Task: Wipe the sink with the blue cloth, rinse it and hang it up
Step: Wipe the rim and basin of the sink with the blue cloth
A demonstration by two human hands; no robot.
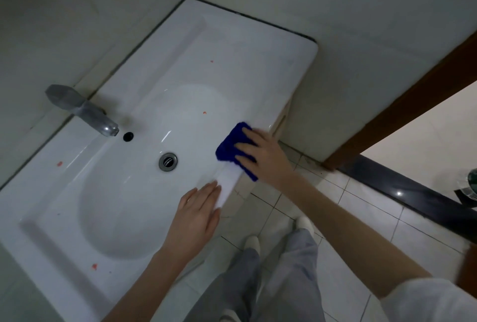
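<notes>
A white ceramic sink (pixel 232 45) fills the left and middle of the head view, with an oval basin, a metal drain (pixel 168 161) and several small orange-red spots on its surface. My right hand (pixel 263 156) presses a folded blue cloth (pixel 228 149) flat on the sink's front rim, fingers spread over it. My left hand (pixel 198 213) rests flat on the same rim nearer to me, palm down, holding nothing. A grey tap (pixel 82 110) juts over the basin from the left, above the overflow hole (pixel 128 136).
Pale walls close in behind and left of the sink. To the right runs a brown door frame (pixel 413 105) with a dark threshold (pixel 413 200). White floor tiles, my legs and white shoes (pixel 253 241) lie below the sink's front edge.
</notes>
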